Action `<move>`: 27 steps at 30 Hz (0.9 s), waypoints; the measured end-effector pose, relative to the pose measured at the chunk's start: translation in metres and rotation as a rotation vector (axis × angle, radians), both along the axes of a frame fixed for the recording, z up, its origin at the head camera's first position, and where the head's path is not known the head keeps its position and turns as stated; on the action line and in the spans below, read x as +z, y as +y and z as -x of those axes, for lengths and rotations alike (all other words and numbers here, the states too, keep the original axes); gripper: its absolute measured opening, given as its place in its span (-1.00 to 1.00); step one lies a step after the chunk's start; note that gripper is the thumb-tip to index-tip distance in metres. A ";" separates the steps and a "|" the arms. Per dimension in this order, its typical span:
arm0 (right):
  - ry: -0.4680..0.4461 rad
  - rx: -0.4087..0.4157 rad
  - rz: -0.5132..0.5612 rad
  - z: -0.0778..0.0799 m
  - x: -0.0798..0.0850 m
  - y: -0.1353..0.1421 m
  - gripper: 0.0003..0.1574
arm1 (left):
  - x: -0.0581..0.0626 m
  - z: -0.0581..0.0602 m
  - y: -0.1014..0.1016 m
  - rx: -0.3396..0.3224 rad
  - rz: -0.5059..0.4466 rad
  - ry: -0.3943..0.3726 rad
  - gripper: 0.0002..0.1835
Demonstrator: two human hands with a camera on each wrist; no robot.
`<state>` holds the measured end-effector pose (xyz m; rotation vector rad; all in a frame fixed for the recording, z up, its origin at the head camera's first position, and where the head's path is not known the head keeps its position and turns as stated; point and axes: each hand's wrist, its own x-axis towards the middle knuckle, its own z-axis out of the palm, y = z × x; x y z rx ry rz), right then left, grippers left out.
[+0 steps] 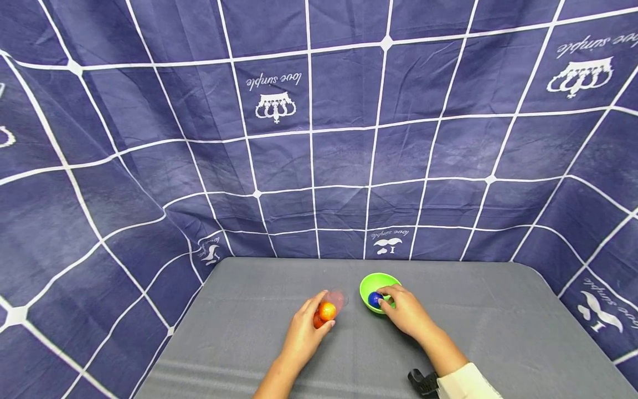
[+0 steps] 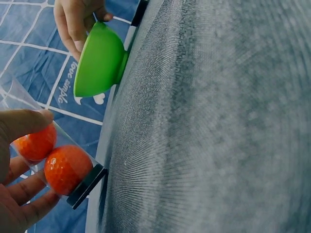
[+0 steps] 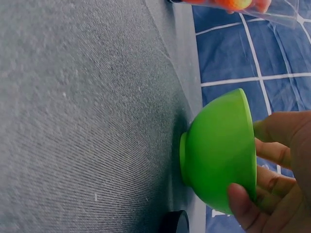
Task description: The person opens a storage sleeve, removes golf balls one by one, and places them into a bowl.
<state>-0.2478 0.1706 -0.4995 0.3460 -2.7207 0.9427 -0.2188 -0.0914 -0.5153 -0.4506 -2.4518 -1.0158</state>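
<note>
The left hand (image 1: pixel 305 330) is curled round a clear tube (image 2: pixel 58 138) with orange balls (image 2: pixel 67 170) inside, thumb on one side and fingers on the other; the right hand (image 1: pixel 406 313) is nearly closed, thumb and fingers about a blue ball (image 1: pixel 375 299) within the green bowl (image 1: pixel 371 281), though how firmly I cannot tell. The relation that matters is sideways: the tube lies to the right hand's left, just beyond the near side of the bowl, with a gap of bare desk (image 1: pixel 239 332) between, and the right hand is the nearer to the blue ball. The tube's long axis runs up from its black base (image 2: pixel 87 187), low by the left hand's fingers, its upper end leaning towards the right hand; the bowl's mouth faces up beneath the right hand
</note>
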 end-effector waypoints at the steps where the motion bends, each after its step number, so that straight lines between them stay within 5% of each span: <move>1: 0.013 -0.003 0.008 -0.001 0.000 0.000 -0.75 | 0.000 0.000 0.000 0.003 -0.005 -0.008 -0.27; 12: 0.183 -0.066 0.171 -0.009 0.001 -0.001 -0.78 | -0.001 -0.004 -0.002 0.044 -0.043 0.024 -0.40; 20: 0.178 -0.078 0.296 -0.014 0.006 0.001 -0.81 | 0.006 -0.003 -0.002 0.031 -0.056 0.108 -0.33; 27: 0.187 -0.009 0.372 -0.018 0.008 0.001 -0.80 | 0.013 -0.002 -0.002 0.016 -0.043 0.153 -0.31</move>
